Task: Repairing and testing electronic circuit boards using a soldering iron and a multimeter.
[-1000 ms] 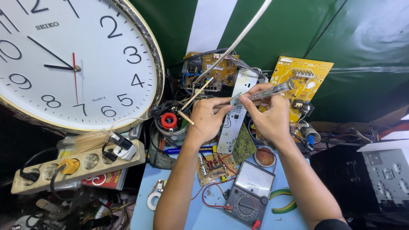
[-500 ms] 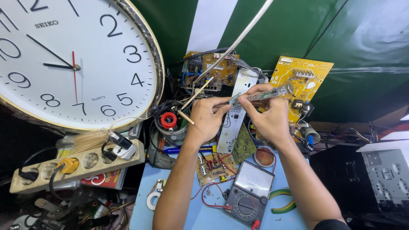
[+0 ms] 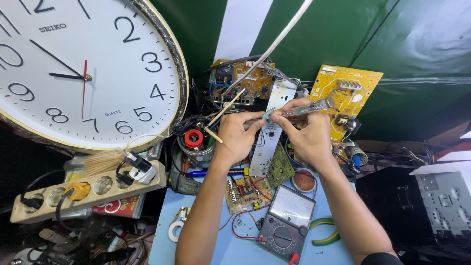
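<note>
My right hand [image 3: 306, 137] grips a clear-handled tester screwdriver [image 3: 306, 108], held nearly level with its tip pointing left. My left hand [image 3: 238, 135] pinches that tip end between thumb and fingers. Both hands hover above a long grey metal panel [image 3: 267, 142] and a small green circuit board [image 3: 280, 167]. A brown circuit board [image 3: 244, 81] stands behind my left hand. A yellow circuit board [image 3: 351, 93] stands behind my right hand.
A big white wall clock [image 3: 83, 68] leans at the left. Below it lies a beige power strip [image 3: 83, 191] with plugs. An analog multimeter [image 3: 287, 221] with red leads rests on the blue table [image 3: 235, 248]. A solder tin [image 3: 304, 180], a red-cored wire spool [image 3: 194, 139] and green-yellow tape [image 3: 326, 238] sit nearby.
Both hands and the screwdriver have stayed almost in place; my left fingers have closed slightly tighter around the tip end.
</note>
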